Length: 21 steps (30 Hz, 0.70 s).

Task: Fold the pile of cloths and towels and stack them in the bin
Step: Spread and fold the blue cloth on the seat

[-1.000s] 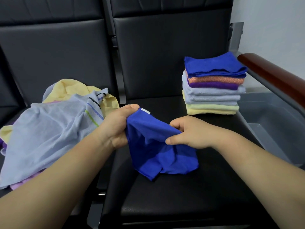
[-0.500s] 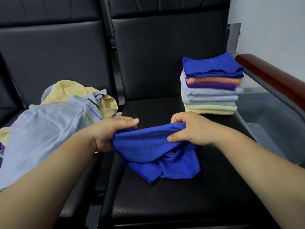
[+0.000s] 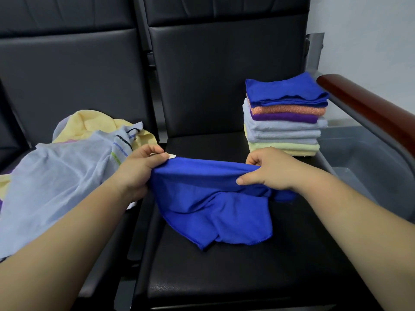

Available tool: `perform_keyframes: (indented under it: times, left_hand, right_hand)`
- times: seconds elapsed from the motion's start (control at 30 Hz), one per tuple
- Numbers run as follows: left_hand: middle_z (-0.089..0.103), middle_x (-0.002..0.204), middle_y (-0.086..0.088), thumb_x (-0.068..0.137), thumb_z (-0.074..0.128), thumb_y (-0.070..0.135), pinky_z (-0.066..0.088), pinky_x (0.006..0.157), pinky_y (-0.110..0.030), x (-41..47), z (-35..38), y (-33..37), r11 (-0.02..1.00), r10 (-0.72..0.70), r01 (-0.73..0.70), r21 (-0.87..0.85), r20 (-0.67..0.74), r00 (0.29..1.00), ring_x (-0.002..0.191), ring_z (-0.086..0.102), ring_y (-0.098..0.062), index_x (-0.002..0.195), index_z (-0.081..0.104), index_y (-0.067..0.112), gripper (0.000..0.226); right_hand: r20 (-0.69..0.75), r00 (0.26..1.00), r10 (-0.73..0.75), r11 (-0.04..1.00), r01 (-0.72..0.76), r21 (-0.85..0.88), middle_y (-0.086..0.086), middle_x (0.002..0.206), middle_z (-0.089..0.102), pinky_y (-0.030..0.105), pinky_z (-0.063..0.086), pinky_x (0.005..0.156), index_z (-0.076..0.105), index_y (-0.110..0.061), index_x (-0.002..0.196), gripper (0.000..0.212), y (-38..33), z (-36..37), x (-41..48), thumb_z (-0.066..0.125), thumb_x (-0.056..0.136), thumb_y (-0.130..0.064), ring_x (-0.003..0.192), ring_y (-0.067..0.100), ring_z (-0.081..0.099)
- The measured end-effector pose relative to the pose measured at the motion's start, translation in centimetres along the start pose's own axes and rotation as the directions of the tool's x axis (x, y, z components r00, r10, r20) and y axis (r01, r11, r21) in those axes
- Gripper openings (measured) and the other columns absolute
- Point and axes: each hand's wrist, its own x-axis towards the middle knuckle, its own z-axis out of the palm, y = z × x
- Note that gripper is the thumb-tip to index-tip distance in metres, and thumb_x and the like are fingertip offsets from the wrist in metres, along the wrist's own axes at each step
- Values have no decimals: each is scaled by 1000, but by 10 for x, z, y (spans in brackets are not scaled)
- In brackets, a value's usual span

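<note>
A blue cloth [image 3: 208,198] hangs stretched between my hands above the black chair seat [image 3: 235,272], its lower part crumpled on the seat. My left hand [image 3: 137,169] pinches its left top corner, where a small white tag shows. My right hand [image 3: 267,169] grips the right end of the top edge. A stack of folded cloths [image 3: 285,117], blue on top, stands at the seat's back right. An unfolded pile [image 3: 56,171] of pale blue and yellow cloths lies on the left seat. The grey bin [image 3: 368,169] sits to the right, below the armrest.
A brown wooden armrest [image 3: 370,111] on a grey frame runs between the seat and the bin. Black chair backs [image 3: 224,70] rise behind both seats. A pale wall is at the far right.
My hands have moved apart, drawing the blue cloth's top edge out straight and wider. The view has shifted slightly; the stack and the pile have stayed put.
</note>
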Motion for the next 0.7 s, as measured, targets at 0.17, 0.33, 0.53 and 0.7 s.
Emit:
perform_keyframes:
  times: [0.17, 0.33, 0.53, 0.7]
  left_hand:
    - [65, 75, -2, 94, 68, 6, 38, 63, -28, 6, -16, -11, 992, 42, -36, 123, -42, 998, 70, 54, -15, 72, 65, 22, 28]
    - [65, 73, 1, 95, 68, 7, 37, 56, -27, 5, -26, -9, 978, -5, 6, 209, -3, 1000, 65, 54, -12, 74, 64, 20, 25]
    - [67, 74, 3, 94, 68, 2, 47, 59, -21, -3, -39, -4, 905, -15, -4, 426, 43, 999, 66, 57, -8, 95, 66, 12, 10]
    - [74, 91, -6, 92, 72, 8, 59, 82, -37, -13, -52, -6, 725, 89, -86, 684, 31, 996, 88, 70, -23, 109, 72, 17, 19]
  right_hand:
    - [41, 991, 125, 992, -126, 15, 3, 65, 62, 29, 43, 52, 59, -18, 73, 41, 15, -1, 2, 90, 76, -44, 58, 18, 55]
    - [13, 987, 159, 982, -160, 103, 0, 77, 71, 30, 49, 66, 71, -16, 80, 26, 24, -5, 1, 89, 80, -34, 71, 14, 61]
    - [-73, 961, 267, 943, -245, 224, 9, 93, 77, 29, 49, 70, 78, -15, 88, 15, 39, -13, -11, 88, 82, -25, 80, 16, 63]
    - [-94, 942, 322, 912, -282, 297, 5, 92, 76, 31, 51, 72, 78, -15, 91, 12, 39, -10, -19, 86, 83, -20, 89, 20, 68]
